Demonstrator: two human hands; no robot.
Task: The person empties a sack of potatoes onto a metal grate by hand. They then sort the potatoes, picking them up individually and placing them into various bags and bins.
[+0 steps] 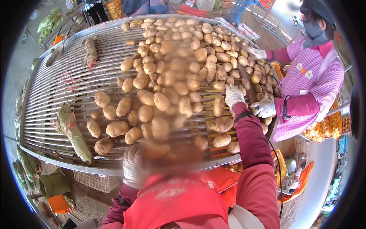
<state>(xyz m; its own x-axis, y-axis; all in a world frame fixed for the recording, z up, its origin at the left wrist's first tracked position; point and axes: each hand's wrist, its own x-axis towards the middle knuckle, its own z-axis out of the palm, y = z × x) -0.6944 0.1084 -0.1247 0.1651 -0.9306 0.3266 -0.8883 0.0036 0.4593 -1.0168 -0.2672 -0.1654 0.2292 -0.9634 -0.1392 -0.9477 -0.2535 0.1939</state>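
Observation:
Many potatoes (161,101) lie on a slatted metal table (49,114), heaped most thickly toward the back and right. My right hand (234,97), in a white knit glove, reaches to the right side of the heap. Its fingers are curled together with a small potato (230,80) at their tips. Near the front edge is my left hand (132,168), gloved too, beside a brown smear that hides part of it. Whether that hand holds anything cannot be made out. A blurred streak over the middle covers some potatoes.
At the right stands a co-worker (305,84), whose gloved hands (264,108) touch the potatoes close to my right hand. Rolled sacks (74,133) lie on the left slats. Plastic crates (95,181) sit under the table's front edge. A black cord (281,179) hangs by my right arm.

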